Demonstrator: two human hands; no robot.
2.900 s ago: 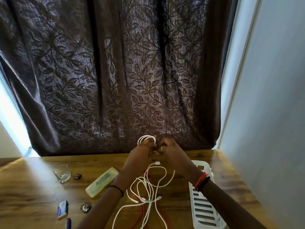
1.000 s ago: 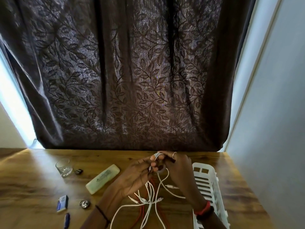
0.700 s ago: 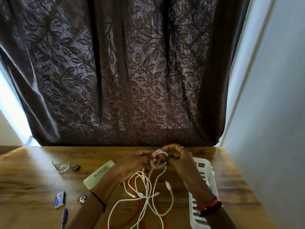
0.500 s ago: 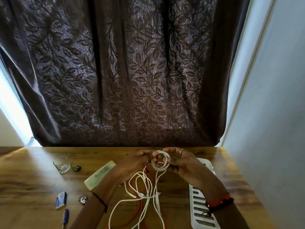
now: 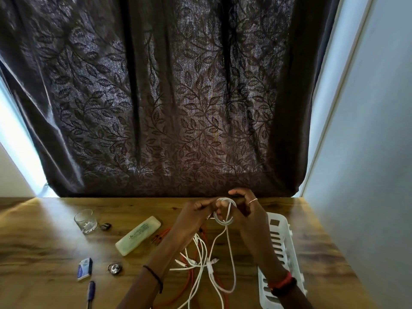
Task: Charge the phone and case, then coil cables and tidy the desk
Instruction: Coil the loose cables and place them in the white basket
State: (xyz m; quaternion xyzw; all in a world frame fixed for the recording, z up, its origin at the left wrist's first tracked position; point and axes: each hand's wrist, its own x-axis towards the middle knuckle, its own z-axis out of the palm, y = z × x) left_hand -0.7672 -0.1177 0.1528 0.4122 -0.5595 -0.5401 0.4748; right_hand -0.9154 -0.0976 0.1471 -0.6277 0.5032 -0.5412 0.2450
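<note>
- Pen (image 5: 91, 291), near left of the desk (image 5: 44, 241): lower end cut off by the frame edge.
- Small dark item (image 5: 106, 226), just right of the glass (image 5: 85, 220): too small to identify.
- Round metallic item (image 5: 114, 268), right of a blue-and-white box (image 5: 84, 268): type not determinable.
- Pale green case (image 5: 138, 235), lying flat and angled on the desk: print on the lid illegible.
- Red cable (image 5: 189, 284): largely covered by the left forearm and by the tangle of white cables (image 5: 200, 259); only short stretches show.
- White slotted tray (image 5: 281, 239), right side of the desk: near end hidden behind the right forearm and cut by the frame.
- Surroundings: dark leaf-patterned curtain (image 5: 169, 97) hangs to the desk's far edge; pale wall (image 5: 367, 152) on the right. The tangle lies between the two forearms, just left of the tray.
- Left hand (image 5: 191, 217): fingers curled, fingertips pinching the white cable (image 5: 224, 211) at the left side of its coil.
- Right hand (image 5: 247, 212): fingers bent round the same coil, gripping it; a ring shows on one finger.
- White cable: small coil held between both hands above the far middle of the desk, clear of the surface; its loose length drops to the tangle below.
</note>
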